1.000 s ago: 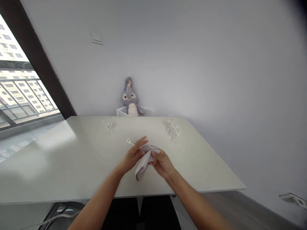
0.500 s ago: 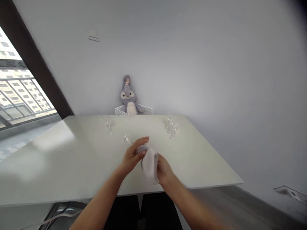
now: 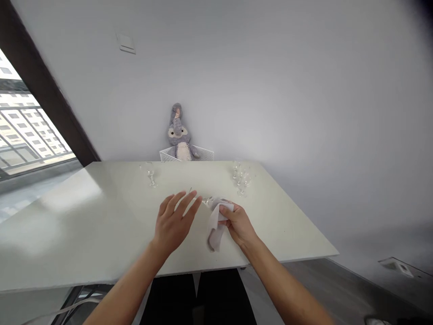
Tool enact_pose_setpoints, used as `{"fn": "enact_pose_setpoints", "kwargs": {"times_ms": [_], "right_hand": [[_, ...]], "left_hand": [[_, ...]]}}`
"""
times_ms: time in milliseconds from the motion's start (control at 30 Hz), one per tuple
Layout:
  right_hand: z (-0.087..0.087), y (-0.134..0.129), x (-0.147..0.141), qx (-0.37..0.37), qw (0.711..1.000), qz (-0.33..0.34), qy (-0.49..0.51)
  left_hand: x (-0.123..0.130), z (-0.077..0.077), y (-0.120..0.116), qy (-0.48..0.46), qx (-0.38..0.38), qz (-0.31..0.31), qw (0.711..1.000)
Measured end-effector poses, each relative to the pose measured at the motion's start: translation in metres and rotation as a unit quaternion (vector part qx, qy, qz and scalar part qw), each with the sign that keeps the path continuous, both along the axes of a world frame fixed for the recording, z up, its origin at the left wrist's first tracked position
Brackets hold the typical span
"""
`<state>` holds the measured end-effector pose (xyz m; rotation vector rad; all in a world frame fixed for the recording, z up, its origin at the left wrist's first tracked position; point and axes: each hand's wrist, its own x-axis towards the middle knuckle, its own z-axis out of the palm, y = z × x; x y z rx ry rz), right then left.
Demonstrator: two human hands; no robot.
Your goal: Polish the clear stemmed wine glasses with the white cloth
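In my right hand is a pale cloth, pinched between thumb and fingers, with one end hanging down over the table. A small clear stemmed glass sticks out of the cloth on its left side, tilted sideways; the cloth covers much of it. My left hand is open, palm down, its fingers spread close to the glass's exposed end. Whether those fingertips touch the glass I cannot tell.
A stemmed glass stands at the back left of the pale table. Several clear glasses cluster at the back right. Behind the table's far edge, a grey plush toy sits in a white basket against the wall.
My left hand has let go of the cloth and glass, moved left and spread its fingers. My right hand has turned and brought the cloth slightly up, with its end now hanging.
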<state>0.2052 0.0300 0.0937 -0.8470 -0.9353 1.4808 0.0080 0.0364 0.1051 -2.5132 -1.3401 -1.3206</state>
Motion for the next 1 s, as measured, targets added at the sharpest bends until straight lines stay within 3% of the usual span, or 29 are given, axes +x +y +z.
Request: {"fn": "enact_pose_setpoints", "kwargs": {"times_ms": [100,200,300,367,433,533,633,733,833,1000], "right_hand": [[-0.002,0.006,0.000,-0.034,0.998,0.053,0.013],[-0.004,0.017,0.000,-0.028,0.997,0.067,-0.015],[0.001,0.035,0.006,0.007,0.992,0.075,-0.098],[0.008,0.047,0.012,0.070,0.973,0.073,-0.208],[0.018,0.059,0.018,0.163,0.921,0.061,-0.347],[0.033,0.075,0.027,0.302,0.804,0.080,-0.506],[0.041,0.089,0.034,0.401,0.702,0.133,-0.573],[0.045,0.101,0.036,0.446,0.647,0.146,-0.601],[0.043,0.109,0.033,0.450,0.642,0.110,-0.611],[0.024,0.113,0.031,0.431,0.681,0.048,-0.590]], "left_hand": [[0.004,0.003,0.014,0.104,0.024,-0.045,0.993],[0.008,-0.002,0.034,0.147,0.009,-0.059,0.987],[0.009,-0.009,0.057,0.161,-0.012,-0.055,0.985],[0.009,-0.008,0.071,0.153,-0.031,-0.055,0.986],[0.009,-0.003,0.084,0.136,-0.064,-0.062,0.987],[0.005,0.013,0.099,0.087,-0.176,-0.097,0.976],[-0.001,0.030,0.109,0.048,-0.347,-0.184,0.918],[-0.007,0.034,0.120,0.038,-0.442,-0.259,0.858],[-0.007,0.021,0.129,-0.016,-0.460,-0.281,0.842],[-0.008,-0.012,0.136,-0.091,-0.458,-0.264,0.844]]}}
